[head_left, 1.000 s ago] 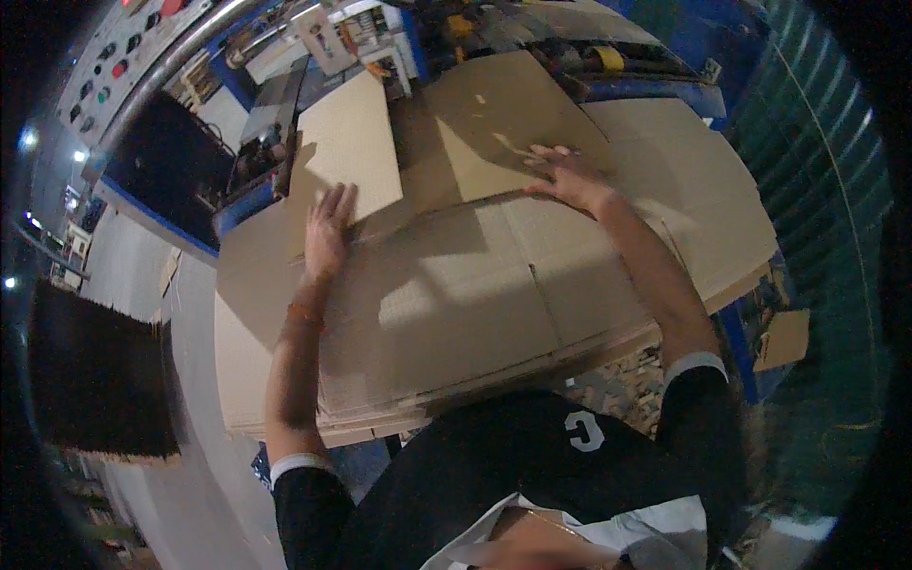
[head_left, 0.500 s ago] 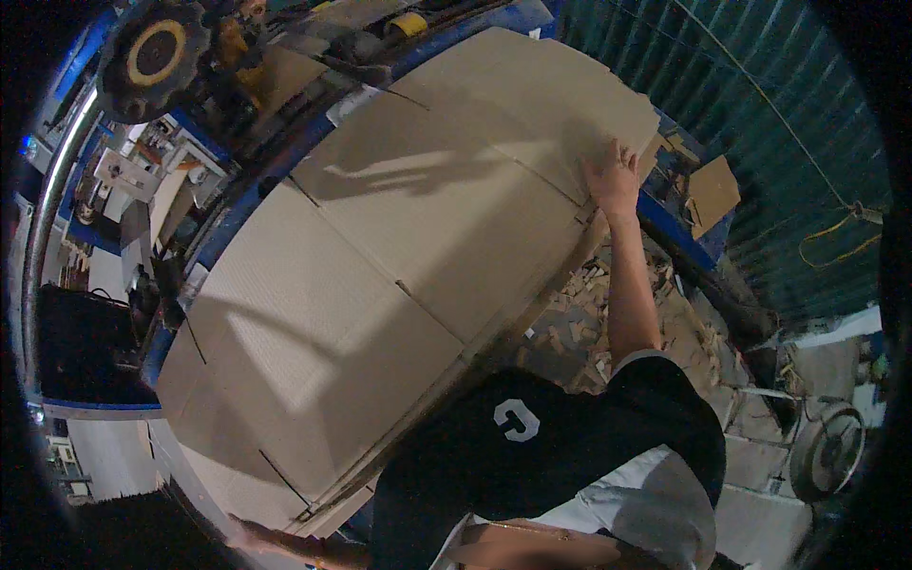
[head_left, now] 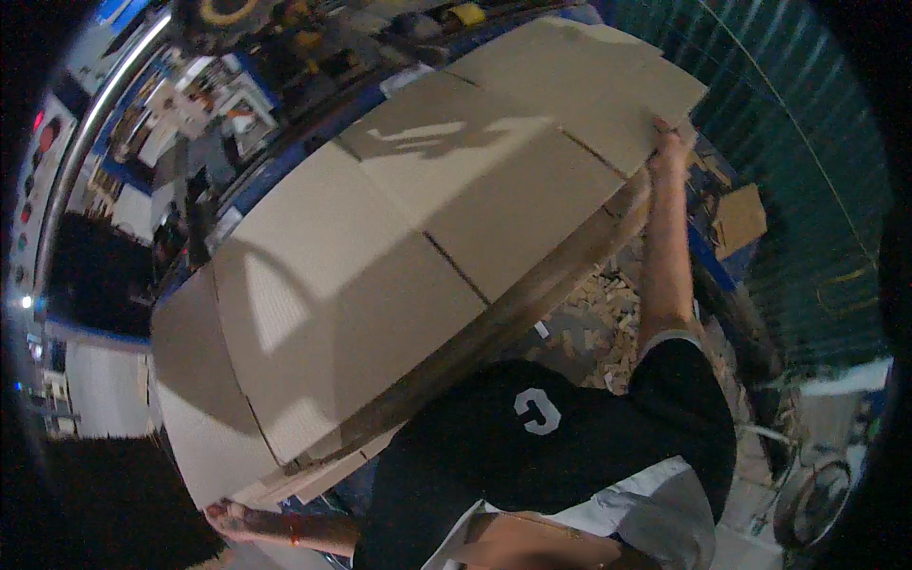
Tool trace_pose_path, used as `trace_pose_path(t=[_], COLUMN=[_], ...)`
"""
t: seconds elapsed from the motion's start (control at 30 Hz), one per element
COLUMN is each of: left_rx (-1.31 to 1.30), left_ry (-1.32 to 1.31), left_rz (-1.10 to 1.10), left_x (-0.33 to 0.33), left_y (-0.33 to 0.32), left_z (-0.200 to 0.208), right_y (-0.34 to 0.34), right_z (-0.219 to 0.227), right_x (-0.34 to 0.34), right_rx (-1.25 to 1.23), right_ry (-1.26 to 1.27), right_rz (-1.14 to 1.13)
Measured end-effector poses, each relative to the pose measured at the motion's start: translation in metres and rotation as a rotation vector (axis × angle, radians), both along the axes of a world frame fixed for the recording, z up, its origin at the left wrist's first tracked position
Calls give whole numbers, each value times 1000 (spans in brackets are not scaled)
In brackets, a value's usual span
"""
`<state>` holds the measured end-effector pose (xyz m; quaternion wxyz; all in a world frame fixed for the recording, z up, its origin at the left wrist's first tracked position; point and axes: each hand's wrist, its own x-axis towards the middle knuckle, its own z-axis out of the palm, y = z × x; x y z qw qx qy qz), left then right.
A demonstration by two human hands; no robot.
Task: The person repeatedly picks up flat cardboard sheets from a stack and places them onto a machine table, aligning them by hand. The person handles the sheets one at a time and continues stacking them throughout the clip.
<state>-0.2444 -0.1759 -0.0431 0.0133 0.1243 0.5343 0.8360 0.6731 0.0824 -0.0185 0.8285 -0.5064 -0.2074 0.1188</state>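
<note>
A large brown cardboard sheet [head_left: 380, 275] with slots and fold lines stretches across in front of me, from near left to far right. My left hand [head_left: 228, 520] is closed on its near left corner. At the far right end, my right hand [head_left: 673, 144] grips the sheet's near edge, its thumb side showing on top and the other fingers mostly hidden. Beneath the raised near edge, more cardboard [head_left: 318, 486] shows. Shadows fall over the sheet's surface.
Behind the sheet runs a machine with a dark round handwheel [head_left: 223, 14] and a metal rail [head_left: 100, 114]. Cardboard scraps [head_left: 608, 309] litter the floor at right, near a loose cardboard piece [head_left: 739, 220]. A green corrugated wall [head_left: 807, 171] and a wheel [head_left: 812, 503] stand further right.
The sheet's near edge has come up and the sheet has shifted slightly. My right hand went from lying flat on top to gripping the edge; my left hand now clasps the corner.
</note>
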Motion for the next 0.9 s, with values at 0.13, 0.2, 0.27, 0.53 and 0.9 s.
trace_pose_path(t=[0.13, 0.2, 0.27, 0.53, 0.9], left_rx=[-42, -49, -187, -700, -955], left_ry=[38, -280, -54, 1161, 1600], left_rz=[-538, -509, -346, -816, -956], left_x=[0, 26, 69, 266, 292], left_y=[0, 16, 21, 60, 128], left_z=[-10, 4, 24, 39, 53], right_y=[-40, -76, -116, -132, -45], right_z=[48, 63, 57, -7, 8], right_x=[-27, -68, -117, -192, -209], right_rx=[73, -48, -285, -174, -176], right_ry=[-139, -352, -641, -1758, -1905], right_rz=[183, 132, 46, 743, 937])
